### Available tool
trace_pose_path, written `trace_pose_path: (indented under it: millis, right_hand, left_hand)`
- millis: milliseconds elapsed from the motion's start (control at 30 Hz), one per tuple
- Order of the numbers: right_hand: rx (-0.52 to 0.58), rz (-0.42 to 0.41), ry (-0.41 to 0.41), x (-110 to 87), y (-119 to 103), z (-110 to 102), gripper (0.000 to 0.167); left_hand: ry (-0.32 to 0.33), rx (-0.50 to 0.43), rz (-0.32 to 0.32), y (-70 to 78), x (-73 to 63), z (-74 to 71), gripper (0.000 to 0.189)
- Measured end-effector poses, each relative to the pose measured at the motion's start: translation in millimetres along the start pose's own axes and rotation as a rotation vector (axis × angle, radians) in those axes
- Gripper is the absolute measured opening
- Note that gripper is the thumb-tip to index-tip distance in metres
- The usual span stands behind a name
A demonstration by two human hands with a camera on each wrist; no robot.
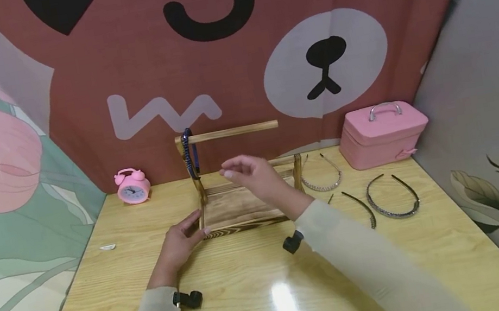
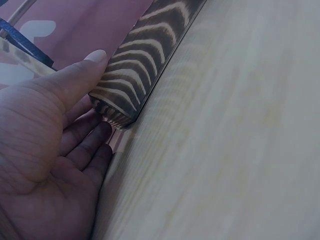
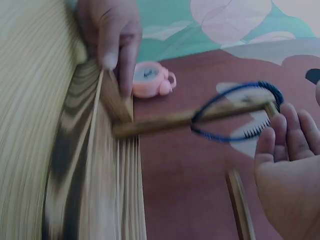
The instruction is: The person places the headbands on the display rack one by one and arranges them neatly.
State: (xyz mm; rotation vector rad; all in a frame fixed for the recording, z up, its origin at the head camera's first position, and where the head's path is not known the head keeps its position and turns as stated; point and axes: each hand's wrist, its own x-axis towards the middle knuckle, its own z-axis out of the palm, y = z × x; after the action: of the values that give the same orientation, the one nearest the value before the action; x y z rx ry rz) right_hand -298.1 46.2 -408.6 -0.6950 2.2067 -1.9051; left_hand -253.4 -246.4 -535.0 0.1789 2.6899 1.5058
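A wooden stand [image 1: 238,207] with a tray-like base and a raised bar [image 1: 235,131] stands on the table. One dark blue headband [image 1: 188,155] hangs at the bar's left end; its toothed inner side shows in the right wrist view. My left hand [image 1: 180,247] holds the front left corner of the base, thumb on the dark-grained front board [image 2: 145,55] and fingers at the side. Over the base, right of the headband, my right hand [image 1: 253,177] is raised with loosely bent fingers and nothing in them. In the head view it appears apart from the headband.
Right of the stand lie a pale beaded headband [image 1: 324,187], a dark headband [image 1: 362,205] partly behind my sleeve, and a sparkly headband [image 1: 395,214]. A pink case [image 1: 382,136] sits at the back right, a pink alarm clock [image 1: 133,188] at the back left. A small white piece [image 1: 108,247] lies left.
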Motion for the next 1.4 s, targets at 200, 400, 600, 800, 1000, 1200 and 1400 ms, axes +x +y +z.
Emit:
trace_pose_path:
  millis: [200,400,600,800,1000,1200,1400]
  right_hand:
    - [-0.113,0.004,-0.042,-48.1,12.5,-53.3,0.032]
    - [-0.233,0.008,-0.062,-98.7,39.9,-107.2,0.029]
    - [-0.414,0.048,-0.072,-144.8,62.6,-156.4,0.032]
    - [-0.562,0.122,-0.074,-171.6,69.8,-185.5,0.035]
    - [-0.668,0.140,-0.141,-180.3,76.4,-194.1,0.035]
    - [-0.727,0.101,-0.222,-187.5,86.4,-199.7,0.031]
    - [-0.748,-0.002,-0.271,-188.2,89.3,-199.7,0.025]
  left_hand:
    - [-0.007,0.021,-0.008,-0.3,-0.7,-1.1,0.069]
    - [0.000,0.022,-0.006,0.0,0.1,-1.8,0.070]
    - [-0.014,0.013,-0.012,-0.8,0.5,-1.7,0.070]
    - [-0.009,0.026,-0.002,-1.0,0.5,-2.4,0.069]
    - [-0.012,0.025,0.003,-2.4,1.2,-3.7,0.069]
    - [-0.019,-0.024,-0.012,-2.5,-0.4,-2.6,0.071]
    - [-0.011,-0.026,-0.020,-1.3,0.5,-1.8,0.070]
